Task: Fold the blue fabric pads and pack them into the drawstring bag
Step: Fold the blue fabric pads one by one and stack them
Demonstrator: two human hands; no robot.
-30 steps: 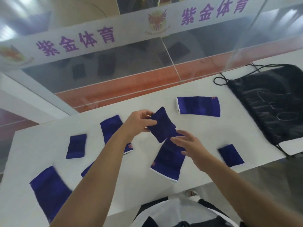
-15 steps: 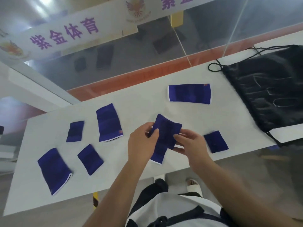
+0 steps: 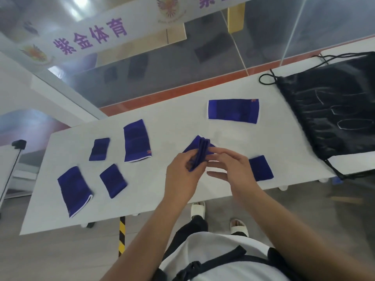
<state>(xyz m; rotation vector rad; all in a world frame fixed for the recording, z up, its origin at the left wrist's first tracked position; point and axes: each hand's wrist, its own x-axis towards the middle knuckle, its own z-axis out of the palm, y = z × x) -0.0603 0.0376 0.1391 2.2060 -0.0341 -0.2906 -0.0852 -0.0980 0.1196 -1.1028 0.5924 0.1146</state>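
A folded blue pad stands on edge above the white table, pinched by my left hand. My right hand lies beside it with fingers spread, fingertips touching the pad's right side. A small folded pad rests just right of my right hand. A long unfolded pad lies behind. The black drawstring bag lies flat at the far right, mouth and cord toward the back.
Several more blue pads lie on the left half of the table: two large unfolded ones and two small folded ones. A glass partition runs behind the table. The front edge is close to my body.
The held pad has been folded over from a long hanging strip into a compact bundle held edge-up. My view has tilted down and the hands drew toward the table's front.
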